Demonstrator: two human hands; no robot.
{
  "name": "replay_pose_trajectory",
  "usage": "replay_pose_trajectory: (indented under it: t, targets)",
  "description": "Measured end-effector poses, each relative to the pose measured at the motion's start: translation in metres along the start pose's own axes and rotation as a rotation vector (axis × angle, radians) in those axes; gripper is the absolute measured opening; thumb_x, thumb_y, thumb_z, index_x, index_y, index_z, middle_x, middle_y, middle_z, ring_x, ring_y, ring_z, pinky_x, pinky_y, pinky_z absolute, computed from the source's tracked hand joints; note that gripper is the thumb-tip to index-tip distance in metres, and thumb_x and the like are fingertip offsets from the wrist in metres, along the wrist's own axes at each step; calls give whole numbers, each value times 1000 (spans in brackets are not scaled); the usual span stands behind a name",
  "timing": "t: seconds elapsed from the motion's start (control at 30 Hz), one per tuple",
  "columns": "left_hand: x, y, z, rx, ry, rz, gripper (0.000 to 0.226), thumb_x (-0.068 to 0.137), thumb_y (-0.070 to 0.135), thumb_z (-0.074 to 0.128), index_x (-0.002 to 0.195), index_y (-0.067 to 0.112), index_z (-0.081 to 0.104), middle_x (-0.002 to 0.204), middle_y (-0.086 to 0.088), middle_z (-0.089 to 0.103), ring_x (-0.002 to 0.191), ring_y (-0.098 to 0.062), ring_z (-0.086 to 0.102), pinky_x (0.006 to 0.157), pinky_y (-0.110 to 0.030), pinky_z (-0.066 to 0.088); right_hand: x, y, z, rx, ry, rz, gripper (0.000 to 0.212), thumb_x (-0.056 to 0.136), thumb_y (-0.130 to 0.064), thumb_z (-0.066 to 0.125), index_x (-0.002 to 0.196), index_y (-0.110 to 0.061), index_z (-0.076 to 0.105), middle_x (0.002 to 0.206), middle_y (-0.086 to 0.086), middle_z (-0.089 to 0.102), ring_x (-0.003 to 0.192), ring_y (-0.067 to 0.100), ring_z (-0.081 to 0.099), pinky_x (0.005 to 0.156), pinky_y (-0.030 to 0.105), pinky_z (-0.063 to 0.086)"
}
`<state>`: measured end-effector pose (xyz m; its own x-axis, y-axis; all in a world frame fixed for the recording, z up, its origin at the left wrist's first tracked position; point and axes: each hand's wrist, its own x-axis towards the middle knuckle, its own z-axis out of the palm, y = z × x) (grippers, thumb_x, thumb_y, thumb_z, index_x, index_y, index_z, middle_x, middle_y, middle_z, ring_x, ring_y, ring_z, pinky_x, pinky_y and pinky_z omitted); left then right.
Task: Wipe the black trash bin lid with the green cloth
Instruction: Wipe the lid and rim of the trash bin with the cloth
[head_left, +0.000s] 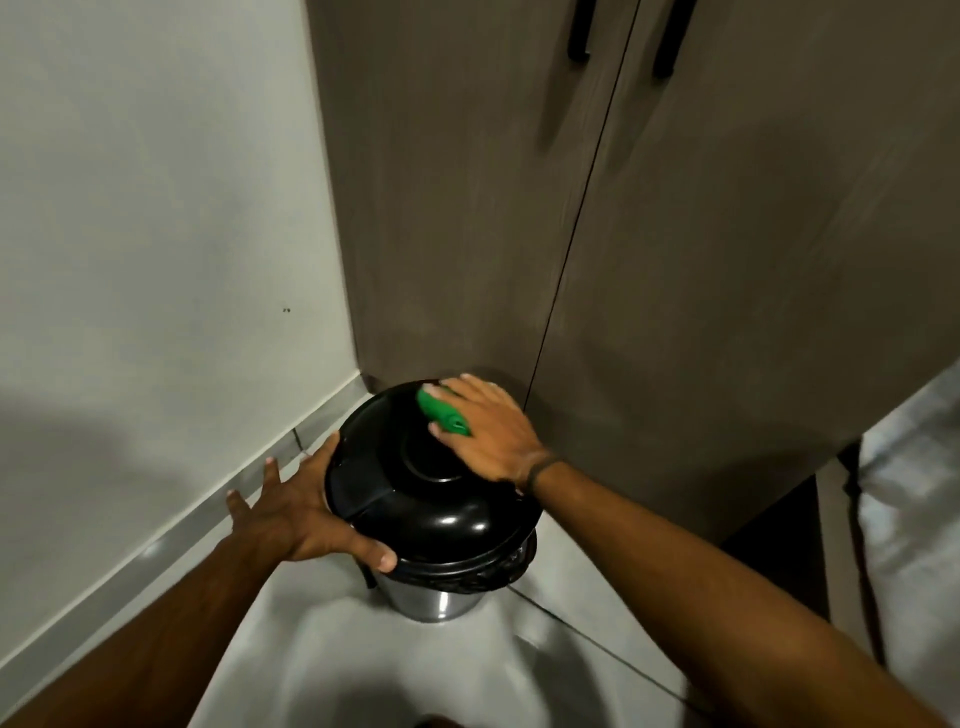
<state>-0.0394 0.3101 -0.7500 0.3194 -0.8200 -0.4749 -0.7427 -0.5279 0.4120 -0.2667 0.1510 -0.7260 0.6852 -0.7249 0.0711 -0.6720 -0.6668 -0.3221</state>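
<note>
A round black lid (431, 499) caps a small steel trash bin (431, 603) standing on the floor in a corner. My right hand (488, 431) lies flat on the far right part of the lid, pressing a green cloth (441, 410) under its fingers; only a strip of cloth shows. My left hand (296, 514) grips the lid's left rim, thumb on the near edge, fingers spread toward the wall.
A pale wall (156, 234) with a grey skirting board runs along the left. Dark brown cupboard doors (675, 260) with black handles rise right behind the bin. Light floor tiles (363, 665) lie in front of it.
</note>
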Motion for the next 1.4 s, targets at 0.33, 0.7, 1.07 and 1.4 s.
replay_pose_trajectory:
  t: [0.33,0.7,1.07,1.4]
  targets:
    - [0,4,0,51,-13,-23,191,3,99,76,157,53,-27,179,-6,-4,161,-37,-21,122,-75,-8,-122,-53,47,1,230,2,65,96,-56,53,158,-41,43,164,-8,44,160,22,26,133,51,11]
    - [0,-2,4,24,1,-8,188,6,98,77,155,55,-29,179,-3,0,160,-37,-24,123,-75,-8,-163,-21,70,-150,101,-311,99,80,-47,66,168,-39,22,178,-7,16,166,26,8,131,53,10]
    - [-2,2,3,23,-14,11,190,7,102,74,152,49,-37,179,-2,-3,159,-37,-26,123,-75,-10,8,39,8,210,52,103,57,104,-45,61,159,-40,46,167,-9,44,160,18,29,131,39,20]
    - [-25,37,-21,56,-113,-119,141,48,113,2,166,37,-12,174,-1,-23,159,-36,-23,121,-75,-5,24,-89,-5,283,-347,-174,60,100,-57,49,157,-62,31,174,-28,17,164,3,-5,132,38,-6]
